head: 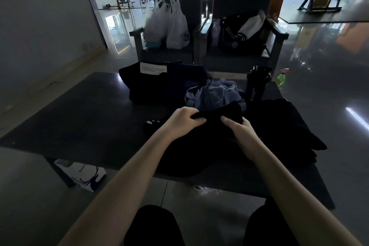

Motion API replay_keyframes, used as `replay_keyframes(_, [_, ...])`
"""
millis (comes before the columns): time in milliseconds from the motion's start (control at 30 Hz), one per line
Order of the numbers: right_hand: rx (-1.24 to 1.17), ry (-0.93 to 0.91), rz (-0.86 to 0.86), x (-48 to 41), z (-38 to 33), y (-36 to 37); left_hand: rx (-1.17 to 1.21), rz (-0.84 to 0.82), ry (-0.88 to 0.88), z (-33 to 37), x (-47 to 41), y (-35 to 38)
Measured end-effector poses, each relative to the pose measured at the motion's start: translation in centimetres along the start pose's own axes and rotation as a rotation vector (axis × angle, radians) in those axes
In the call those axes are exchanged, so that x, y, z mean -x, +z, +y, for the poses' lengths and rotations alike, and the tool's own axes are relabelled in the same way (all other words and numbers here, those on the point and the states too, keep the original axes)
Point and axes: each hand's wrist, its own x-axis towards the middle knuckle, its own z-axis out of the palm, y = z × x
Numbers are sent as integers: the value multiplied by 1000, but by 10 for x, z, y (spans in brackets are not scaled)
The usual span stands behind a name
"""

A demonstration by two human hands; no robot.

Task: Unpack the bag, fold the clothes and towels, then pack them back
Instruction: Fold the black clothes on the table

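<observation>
Left hand [184,119] and right hand [239,129] fingers pinch the black garment [199,146]; towel [215,94], bag [159,84] and bottle [257,84] sit behind.

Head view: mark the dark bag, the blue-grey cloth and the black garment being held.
dark bag [159,86], head view, middle of its front face.
blue-grey cloth [215,94], head view, middle of the crumpled heap.
black garment [225,111], head view, the raised fold at its far edge.

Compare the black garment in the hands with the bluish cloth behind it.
The black garment is black; the bluish cloth is pale blue-grey. The left hand and right hand grip the black garment; neither holds the bluish cloth. Both lie unfolded on the table.
</observation>
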Motion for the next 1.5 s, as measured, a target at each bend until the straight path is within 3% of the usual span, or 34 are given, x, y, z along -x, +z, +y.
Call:
replay_keyframes(100, [94,-3,149,-3,-3,-7,-85,-66,8,6,3,-12])
replay_keyframes(200, [97,-34,207,-2,-14,-22,-408,-109,-15,-1,8,-31])
replay_keyframes(300, [118,-112,229,3,-28,-35,-586,154,-76,-15,12,-47])
replay_keyframes(367, [134,-150,210,8,-38,-37,-439,316,-125,-21,13,-55])
replay_keyframes(433, [148,-172,191,12,-46,-35,-130,352,-195,-19,13,-63])
replay_keyframes(500, [168,-170,183,15,-53,-35,189,275,-229,-13,17,-69])
replay_keyframes(567, [197,-167,186,19,-60,-37,346,134,-216,-3,27,-77])
replay_keyframes(633, [239,-169,203,21,-69,-42,347,-43,-218,4,38,-91])
replay_keyframes(733, [291,-166,223,28,-87,-48,90,-318,-265,16,54,-120])
replay_keyframes(800, [319,-172,224,34,-99,-50,-45,-412,-261,28,63,-131])
replay_keyframes(933, [415,-207,187,55,-127,-57,-134,-286,-220,53,75,-145])
replay_keyframes(1200, [440,-256,91,94,-167,-75,303,-93,-143,75,90,-163])
replay_keyframes(1367, [433,-144,64,112,-174,-69,318,-126,-189,89,97,-156])
replay_keyframes(1500, [519,22,-150,132,-183,-74,244,-157,-256,103,104,-158])
